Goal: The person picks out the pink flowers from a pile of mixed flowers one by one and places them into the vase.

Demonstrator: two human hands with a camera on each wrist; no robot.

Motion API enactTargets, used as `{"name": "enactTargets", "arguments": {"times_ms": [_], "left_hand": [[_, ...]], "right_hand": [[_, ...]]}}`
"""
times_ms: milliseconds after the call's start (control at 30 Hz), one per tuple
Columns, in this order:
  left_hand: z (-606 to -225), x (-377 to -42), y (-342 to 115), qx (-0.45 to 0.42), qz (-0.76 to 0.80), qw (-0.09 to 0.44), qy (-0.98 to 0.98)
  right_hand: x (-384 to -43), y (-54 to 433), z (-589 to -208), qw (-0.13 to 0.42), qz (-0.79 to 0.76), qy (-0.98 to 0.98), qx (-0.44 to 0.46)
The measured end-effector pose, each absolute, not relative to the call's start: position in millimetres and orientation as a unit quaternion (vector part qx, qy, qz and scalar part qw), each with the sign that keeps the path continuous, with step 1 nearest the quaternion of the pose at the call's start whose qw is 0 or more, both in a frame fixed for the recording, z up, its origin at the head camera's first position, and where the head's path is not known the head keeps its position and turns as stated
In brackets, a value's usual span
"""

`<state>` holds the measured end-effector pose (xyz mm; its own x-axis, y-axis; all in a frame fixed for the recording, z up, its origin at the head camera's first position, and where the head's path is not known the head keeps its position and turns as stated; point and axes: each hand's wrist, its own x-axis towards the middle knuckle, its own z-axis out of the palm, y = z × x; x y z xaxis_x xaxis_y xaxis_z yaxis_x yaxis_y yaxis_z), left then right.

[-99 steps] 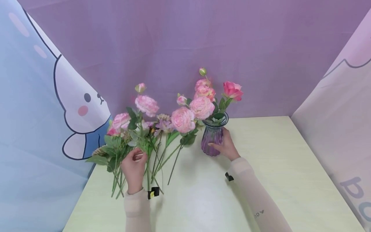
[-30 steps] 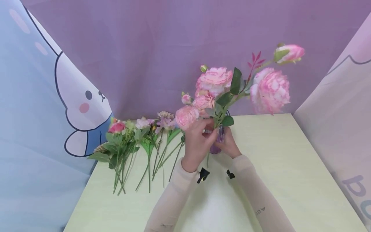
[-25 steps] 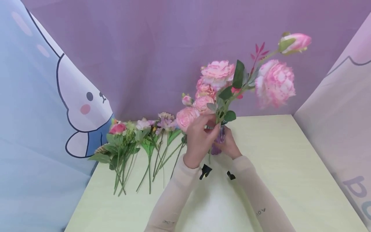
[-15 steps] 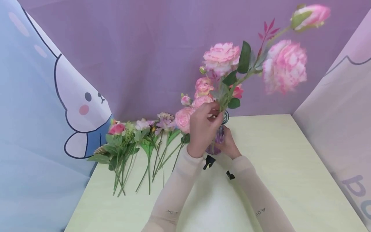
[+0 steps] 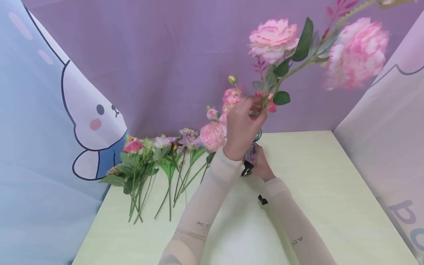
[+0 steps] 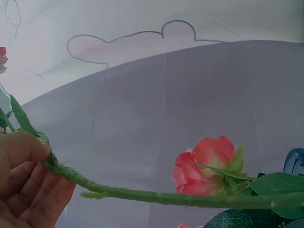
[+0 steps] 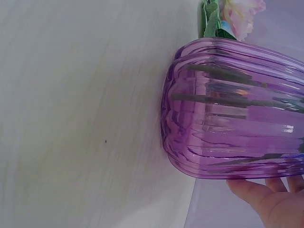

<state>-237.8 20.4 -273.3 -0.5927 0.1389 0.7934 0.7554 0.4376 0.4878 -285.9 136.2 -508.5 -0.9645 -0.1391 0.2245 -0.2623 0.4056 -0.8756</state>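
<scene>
My left hand (image 5: 245, 125) pinches a long-stemmed pink peony spray up and to the left of the vase's mouth. The spray carries a wide pale-pink bloom (image 5: 273, 40), a second pink bloom (image 5: 357, 53) and dark green leaves. In the left wrist view its bare green stem (image 6: 142, 195) runs from my fingers to the right, past a coral rose (image 6: 204, 166). My right hand (image 5: 263, 165) grips the ribbed purple glass vase (image 7: 228, 123), which stands on the table. Dark stems show through its glass. The left sleeve and hand hide much of the vase in the head view.
Loose artificial flowers lie on the pale table (image 5: 308, 184) at the left, among them a dark pink rose (image 5: 133, 147) and purple daisies (image 5: 189, 140). Another pink bloom (image 5: 212, 136) sits left of the vase. A purple cloth backdrop (image 5: 182, 66) rises behind.
My left hand has picked the peony spray from the pile at the left and carried it right to the vase, then raised it. My right hand has stayed on the vase.
</scene>
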Motion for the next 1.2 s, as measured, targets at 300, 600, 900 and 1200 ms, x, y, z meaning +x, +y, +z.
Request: {"name": "enactTargets", "arguments": {"times_ms": [300,600,900,1200], "left_hand": [[-270,-257,30,-0.285,-0.39,0.382,-0.788],[-275,-269,37,-0.287,-0.371,0.378,-0.798],[-302,-272,40,-0.284,-0.342,0.353,-0.823],[-324,-278,47,-0.282,-0.293,0.336,-0.849]], "right_hand": [[-283,135,-510,0.042,0.54,-0.83,0.132],[-284,135,-509,0.031,0.546,-0.827,0.128],[-288,135,-514,0.064,0.564,-0.805,0.171],[-277,139,-501,0.046,0.551,-0.823,0.128]]}}
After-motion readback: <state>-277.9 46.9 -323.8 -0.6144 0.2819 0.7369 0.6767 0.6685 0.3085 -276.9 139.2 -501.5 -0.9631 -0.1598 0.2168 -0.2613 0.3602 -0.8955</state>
